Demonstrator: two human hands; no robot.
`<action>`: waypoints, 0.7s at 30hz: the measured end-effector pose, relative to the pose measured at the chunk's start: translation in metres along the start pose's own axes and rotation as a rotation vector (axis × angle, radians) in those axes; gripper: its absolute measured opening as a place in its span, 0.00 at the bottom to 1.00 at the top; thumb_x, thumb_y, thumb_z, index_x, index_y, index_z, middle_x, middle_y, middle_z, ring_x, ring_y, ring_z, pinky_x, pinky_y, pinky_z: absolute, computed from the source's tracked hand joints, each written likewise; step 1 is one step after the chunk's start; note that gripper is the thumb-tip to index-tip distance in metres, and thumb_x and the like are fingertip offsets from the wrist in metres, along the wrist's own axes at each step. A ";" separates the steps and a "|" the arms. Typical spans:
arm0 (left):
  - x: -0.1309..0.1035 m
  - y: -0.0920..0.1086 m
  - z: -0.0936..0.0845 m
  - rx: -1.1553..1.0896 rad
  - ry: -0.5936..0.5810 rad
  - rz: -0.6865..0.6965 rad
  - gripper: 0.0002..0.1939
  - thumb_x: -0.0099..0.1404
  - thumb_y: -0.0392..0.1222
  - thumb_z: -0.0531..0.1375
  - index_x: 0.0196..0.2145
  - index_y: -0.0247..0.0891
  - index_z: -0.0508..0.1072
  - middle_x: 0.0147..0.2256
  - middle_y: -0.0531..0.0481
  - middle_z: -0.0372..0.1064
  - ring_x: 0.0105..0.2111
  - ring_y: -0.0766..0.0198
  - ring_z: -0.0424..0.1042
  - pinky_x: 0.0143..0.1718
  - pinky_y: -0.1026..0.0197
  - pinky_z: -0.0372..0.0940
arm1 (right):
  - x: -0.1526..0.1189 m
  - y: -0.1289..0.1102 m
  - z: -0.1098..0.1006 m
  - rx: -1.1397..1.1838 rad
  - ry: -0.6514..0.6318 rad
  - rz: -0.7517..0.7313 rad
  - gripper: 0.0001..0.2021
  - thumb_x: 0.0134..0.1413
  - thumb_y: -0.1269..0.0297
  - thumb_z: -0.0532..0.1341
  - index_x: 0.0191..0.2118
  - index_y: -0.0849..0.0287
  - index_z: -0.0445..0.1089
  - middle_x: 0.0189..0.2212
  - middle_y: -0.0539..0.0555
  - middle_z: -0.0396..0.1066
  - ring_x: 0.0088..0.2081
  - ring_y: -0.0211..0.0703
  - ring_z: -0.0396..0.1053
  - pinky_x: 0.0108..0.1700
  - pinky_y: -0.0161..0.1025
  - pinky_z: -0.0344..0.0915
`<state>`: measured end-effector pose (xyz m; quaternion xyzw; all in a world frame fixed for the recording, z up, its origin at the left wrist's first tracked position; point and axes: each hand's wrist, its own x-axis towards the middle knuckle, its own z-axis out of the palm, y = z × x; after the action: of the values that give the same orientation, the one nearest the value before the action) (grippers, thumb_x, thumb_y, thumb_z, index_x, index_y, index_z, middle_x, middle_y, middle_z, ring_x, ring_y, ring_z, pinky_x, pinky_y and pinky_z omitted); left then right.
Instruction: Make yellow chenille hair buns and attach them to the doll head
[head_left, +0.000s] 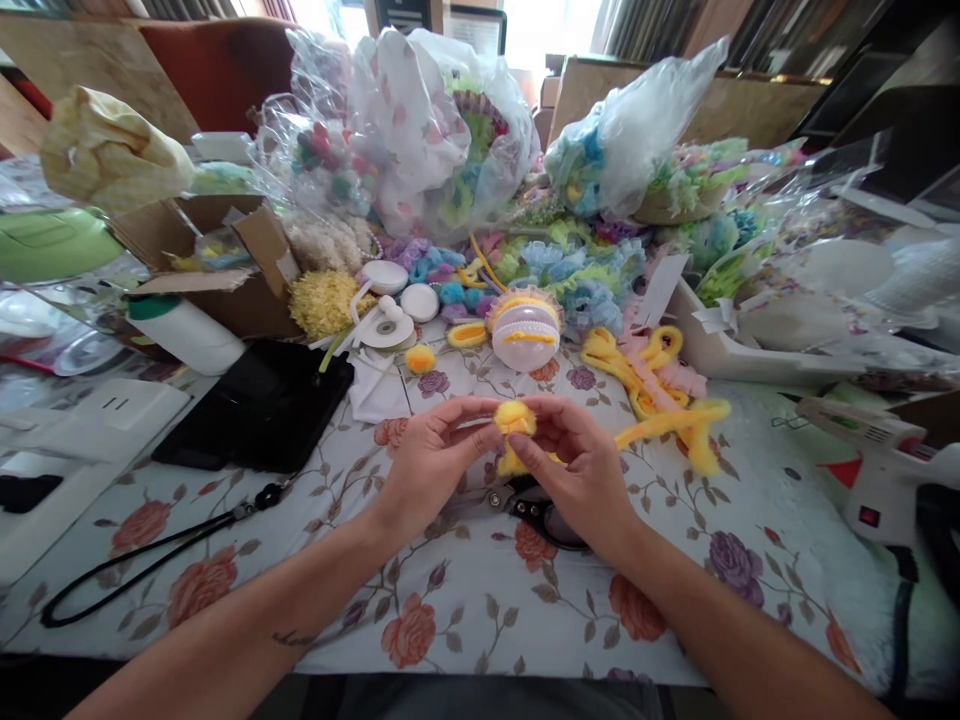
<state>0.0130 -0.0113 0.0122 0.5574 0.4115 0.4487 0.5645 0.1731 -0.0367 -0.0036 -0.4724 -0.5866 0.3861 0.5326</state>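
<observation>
The person works a small yellow fuzzy piece (515, 418) between the fingertips of both hands, near the centre of the frame. The step in hand appears to be shaping or winding this soft piece by finger. The next move would seem to call for a light, steady pinch from one side while the other adjusts the folds, since the fuzz looks easy to squash.

The left hand (429, 452) is narrowed, its thumb and forefinger closed on the piece's left side. The right hand (583, 455) is narrowed too, its thumb pressed to the front of the piece and its curled fingers on the right side. So the piece lies between the two sets of fingertips, held up over the flowered tablecloth (465, 590), with more yellow showing just below it.

Beyond the right hand, right of centre, a yellow fuzzy strip (652, 428) runs towards a heap of the same stuff (whether it joins the held piece cannot be told, as the hand hides the place). Under the hands lies a dark-handled tool (534, 513), perhaps scissors, partly covered. A yellow pompom (420, 359) rests farther off, upper left of the hands.
</observation>
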 end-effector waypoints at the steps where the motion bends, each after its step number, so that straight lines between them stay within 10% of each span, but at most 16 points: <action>1: 0.000 -0.001 -0.001 0.009 0.019 0.016 0.11 0.60 0.41 0.64 0.41 0.37 0.76 0.48 0.45 0.71 0.49 0.58 0.71 0.50 0.60 0.68 | 0.000 0.000 0.000 -0.016 0.005 -0.006 0.10 0.56 0.64 0.64 0.44 0.52 0.68 0.39 0.50 0.72 0.38 0.38 0.72 0.41 0.35 0.72; 11: -0.006 0.004 0.005 -0.056 0.017 -0.025 0.16 0.61 0.43 0.63 0.47 0.42 0.75 0.54 0.48 0.70 0.44 0.59 0.75 0.45 0.62 0.70 | -0.001 -0.001 0.007 -0.062 0.116 -0.044 0.09 0.54 0.64 0.65 0.42 0.53 0.70 0.34 0.49 0.74 0.35 0.37 0.73 0.38 0.34 0.73; 21: -0.004 0.004 0.004 -0.111 0.012 -0.033 0.15 0.61 0.42 0.63 0.46 0.39 0.75 0.43 0.47 0.77 0.43 0.58 0.75 0.44 0.60 0.70 | -0.003 -0.003 0.006 0.074 -0.075 0.049 0.16 0.55 0.63 0.65 0.48 0.52 0.64 0.43 0.54 0.75 0.41 0.43 0.75 0.45 0.44 0.74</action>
<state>0.0159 -0.0164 0.0164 0.5157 0.3984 0.4649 0.5993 0.1665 -0.0399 -0.0025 -0.4518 -0.5795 0.4380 0.5179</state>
